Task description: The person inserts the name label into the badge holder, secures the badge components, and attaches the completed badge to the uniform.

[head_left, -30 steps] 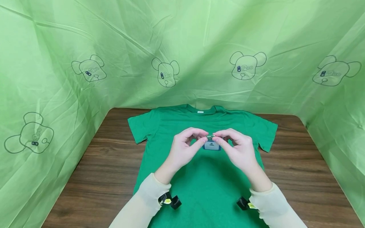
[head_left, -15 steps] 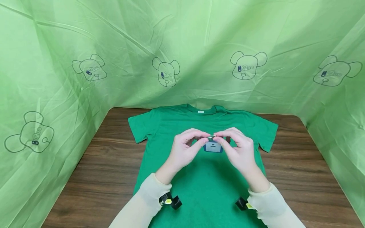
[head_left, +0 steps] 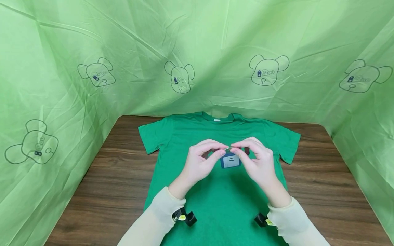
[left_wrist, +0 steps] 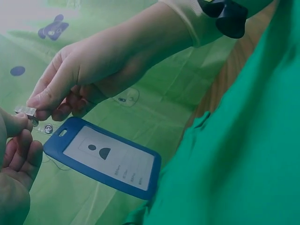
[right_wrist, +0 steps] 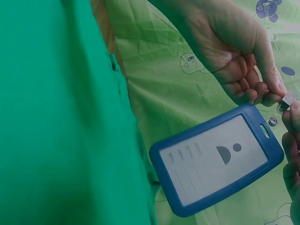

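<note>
A blue badge holder (head_left: 231,161) with a grey card hangs from a small metal clip (head_left: 228,149) above the chest of a green T-shirt (head_left: 224,201) spread flat on the table. My left hand (head_left: 222,151) pinches the clip from the left. From the right, my right hand (head_left: 237,151) pinches it too. In the left wrist view the badge holder (left_wrist: 105,159) hangs below the clip (left_wrist: 26,111), which the right hand's fingertips (left_wrist: 42,101) pinch. The right wrist view shows the badge holder (right_wrist: 218,159) tilted, and the left hand's fingertips (right_wrist: 274,96) at the clip (right_wrist: 289,98).
The shirt lies on a dark wooden table (head_left: 107,177), collar (head_left: 217,119) at the far side. A green cloth backdrop (head_left: 197,51) printed with bear heads closes in the back and both sides. Black wrist cameras (head_left: 187,218) sit at both cream sleeves.
Both hands stayed in place on the clip. The badge holder now hangs a little lower and to the right, showing more of its face.
</note>
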{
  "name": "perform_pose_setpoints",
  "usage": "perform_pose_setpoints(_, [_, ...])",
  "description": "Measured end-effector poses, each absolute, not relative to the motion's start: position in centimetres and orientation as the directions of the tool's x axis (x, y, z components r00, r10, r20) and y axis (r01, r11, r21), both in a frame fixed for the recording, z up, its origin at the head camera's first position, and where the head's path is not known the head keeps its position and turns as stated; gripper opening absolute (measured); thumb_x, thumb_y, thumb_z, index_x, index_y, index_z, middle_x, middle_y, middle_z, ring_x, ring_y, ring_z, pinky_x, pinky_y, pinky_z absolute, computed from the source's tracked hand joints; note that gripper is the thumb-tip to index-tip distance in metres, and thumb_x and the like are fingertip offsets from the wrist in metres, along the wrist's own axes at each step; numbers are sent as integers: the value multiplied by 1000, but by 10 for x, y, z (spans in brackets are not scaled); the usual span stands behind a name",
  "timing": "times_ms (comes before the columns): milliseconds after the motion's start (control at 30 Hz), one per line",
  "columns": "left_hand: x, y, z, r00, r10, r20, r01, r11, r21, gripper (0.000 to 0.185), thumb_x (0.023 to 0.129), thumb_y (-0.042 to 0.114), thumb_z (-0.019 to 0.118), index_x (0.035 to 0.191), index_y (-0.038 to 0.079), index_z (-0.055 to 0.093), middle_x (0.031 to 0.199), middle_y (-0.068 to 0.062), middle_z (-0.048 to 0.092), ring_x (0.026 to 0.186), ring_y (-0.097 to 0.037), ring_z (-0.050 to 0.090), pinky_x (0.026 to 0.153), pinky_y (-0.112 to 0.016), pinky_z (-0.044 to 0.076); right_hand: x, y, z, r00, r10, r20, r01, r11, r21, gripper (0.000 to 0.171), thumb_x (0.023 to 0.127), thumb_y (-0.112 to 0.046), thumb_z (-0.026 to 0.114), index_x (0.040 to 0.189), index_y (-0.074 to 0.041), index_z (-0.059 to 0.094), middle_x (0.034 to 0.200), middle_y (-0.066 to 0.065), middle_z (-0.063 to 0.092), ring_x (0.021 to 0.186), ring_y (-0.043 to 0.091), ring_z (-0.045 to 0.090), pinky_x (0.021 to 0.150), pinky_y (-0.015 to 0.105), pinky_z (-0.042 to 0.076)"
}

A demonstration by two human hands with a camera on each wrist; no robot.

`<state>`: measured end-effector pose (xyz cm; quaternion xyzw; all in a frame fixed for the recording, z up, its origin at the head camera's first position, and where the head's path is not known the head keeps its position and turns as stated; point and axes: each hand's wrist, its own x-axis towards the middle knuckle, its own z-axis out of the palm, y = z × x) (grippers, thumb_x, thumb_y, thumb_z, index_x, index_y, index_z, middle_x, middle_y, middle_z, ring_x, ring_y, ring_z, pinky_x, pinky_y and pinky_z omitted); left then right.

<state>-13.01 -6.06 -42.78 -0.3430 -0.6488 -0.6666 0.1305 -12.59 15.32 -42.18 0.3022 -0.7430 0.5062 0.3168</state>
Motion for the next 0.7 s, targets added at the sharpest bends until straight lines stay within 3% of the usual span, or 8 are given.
perform_pose_setpoints(233, [-131,-60,-431,-719,272,639,629,-137,766,16,99,-11,73,112,-5,81,109,-17,78,102,-27,73,81,-41,65,-126,153,-421,-611,-135,780,-778,283,-560,25,101,-32,79,105,-8,83,95,6,79,79,11,59,69,24,47])
perform_pose_setpoints(467, [-130,-58,-432,-735,247,632,619,-137,773,16,100,-11,72,113,-6,80,108,-18,77,102,-28,73,86,-41,65,-127,153,-422,-629,-136,766,-769,254,-586,26,101,-31,79,105,-5,82,92,7,78,74,10,57,70,19,49])
perform_pose_setpoints(567, [-129,-57,-432,-746,243,620,609,-129,783,16,101,-9,72,114,-5,79,109,-18,77,102,-28,74,88,-42,65,-125,155,-422,-656,-125,744,-746,259,-614,21,99,-24,81,105,-4,83,92,8,78,74,11,58,70,19,49])
perform_pose_setpoints(700, [-128,-56,-430,-747,248,617,604,-133,786,16,100,-10,73,114,-5,79,109,-19,77,103,-30,73,89,-41,65,-123,155,-422,-687,-115,717,-718,261,-646,12,93,-1,86,104,-5,83,92,7,78,74,12,58,70,19,49])
